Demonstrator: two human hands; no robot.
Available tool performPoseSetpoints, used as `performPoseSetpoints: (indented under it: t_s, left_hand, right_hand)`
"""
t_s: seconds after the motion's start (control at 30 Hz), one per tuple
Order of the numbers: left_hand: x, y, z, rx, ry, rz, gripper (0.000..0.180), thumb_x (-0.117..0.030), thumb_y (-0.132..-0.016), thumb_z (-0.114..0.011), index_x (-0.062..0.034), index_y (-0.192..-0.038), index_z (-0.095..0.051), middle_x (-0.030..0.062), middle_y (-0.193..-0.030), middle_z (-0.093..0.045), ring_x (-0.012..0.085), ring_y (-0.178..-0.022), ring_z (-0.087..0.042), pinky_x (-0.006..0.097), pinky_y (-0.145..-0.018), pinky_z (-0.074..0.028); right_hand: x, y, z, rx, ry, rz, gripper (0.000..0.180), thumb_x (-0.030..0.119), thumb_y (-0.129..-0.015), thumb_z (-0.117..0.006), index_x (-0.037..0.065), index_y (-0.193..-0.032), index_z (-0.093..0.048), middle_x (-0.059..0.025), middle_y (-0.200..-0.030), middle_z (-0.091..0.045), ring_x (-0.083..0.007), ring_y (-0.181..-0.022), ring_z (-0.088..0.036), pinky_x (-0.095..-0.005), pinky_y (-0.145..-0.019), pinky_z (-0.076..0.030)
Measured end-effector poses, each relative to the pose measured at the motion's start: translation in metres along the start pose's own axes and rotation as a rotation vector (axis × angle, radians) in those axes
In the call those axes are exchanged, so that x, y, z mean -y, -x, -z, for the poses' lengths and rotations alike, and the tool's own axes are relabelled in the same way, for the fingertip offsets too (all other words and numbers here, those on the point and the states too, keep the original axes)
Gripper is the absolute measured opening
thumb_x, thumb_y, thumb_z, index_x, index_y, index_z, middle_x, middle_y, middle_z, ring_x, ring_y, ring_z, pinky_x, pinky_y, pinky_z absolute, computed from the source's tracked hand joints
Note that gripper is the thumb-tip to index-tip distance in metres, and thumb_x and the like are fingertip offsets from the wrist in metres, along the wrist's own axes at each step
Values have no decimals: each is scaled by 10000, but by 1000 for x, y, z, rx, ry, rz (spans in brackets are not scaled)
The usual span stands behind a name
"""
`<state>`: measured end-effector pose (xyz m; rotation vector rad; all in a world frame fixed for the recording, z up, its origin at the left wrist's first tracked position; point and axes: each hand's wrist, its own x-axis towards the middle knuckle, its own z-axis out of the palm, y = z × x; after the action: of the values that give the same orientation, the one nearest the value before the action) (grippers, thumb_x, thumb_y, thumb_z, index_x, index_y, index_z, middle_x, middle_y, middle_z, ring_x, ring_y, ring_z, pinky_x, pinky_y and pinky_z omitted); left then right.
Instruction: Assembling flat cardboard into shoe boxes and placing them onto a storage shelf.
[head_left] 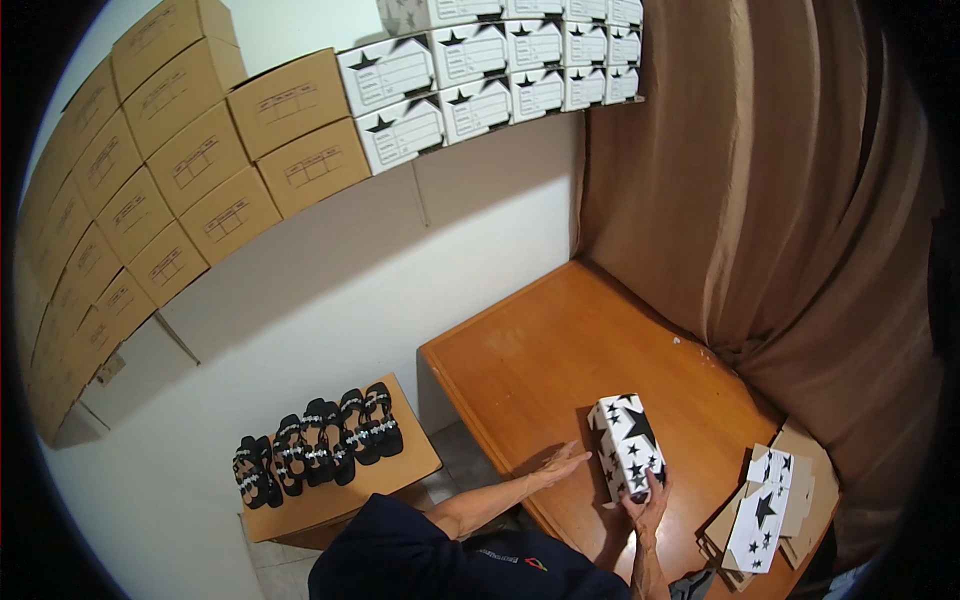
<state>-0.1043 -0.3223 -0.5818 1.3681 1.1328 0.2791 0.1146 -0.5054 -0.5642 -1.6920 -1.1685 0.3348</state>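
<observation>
On the wooden table point(520, 350) lies a closed white shoebox point(628, 440) printed with black stars. My right hand point(647, 503) grips the box's near end, fingers wrapped round its edge. Just left of the box, my left hand point(565, 463) is held with its fingers stretched out toward the box's side, holding nothing. Whether its fingertips touch the cardboard is hard to tell; a small gap seems to show.
Flattened cardboard point(800, 500) with a white star-printed piece point(762, 515) on top lies at the table's right. Black strappy sandals point(318, 440) stand in a row on a small table point(420, 462) at left. A wall shelf bears brown boxes point(195, 160) and white boxes point(400, 130). A brown curtain point(800, 180) hangs at right.
</observation>
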Motion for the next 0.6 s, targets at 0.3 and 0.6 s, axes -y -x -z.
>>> performPoseSetpoints:
  t_s: [0.3, 0.6]
  left_hand:
    - [-167, 67, 108, -694, -244, -913, 657, -214, -960, -718, -35, -1529, -443, 230, -1513, -501, 412, -1401, -467, 469, -1170, -387]
    - [-465, 353, 338, -1937, -1109, -1202, 531, -290, -936, -726, -96, -1418, -618, 187, -1567, -450, 392, -1497, -358, 617, -1230, -235]
  right_hand:
    - [270, -190, 62, -458, -141, 833, 881, 612, -786, -806, 95, -1451, -548, -201, -1535, -436, -384, -1417, -445, -517, -1110, -432]
    - [651, -284, 54, -398, -308, 1148, 871, 765, -756, -752, 148, -1364, -666, -151, -1407, -560, -335, -1169, -661, -448, -907, -594]
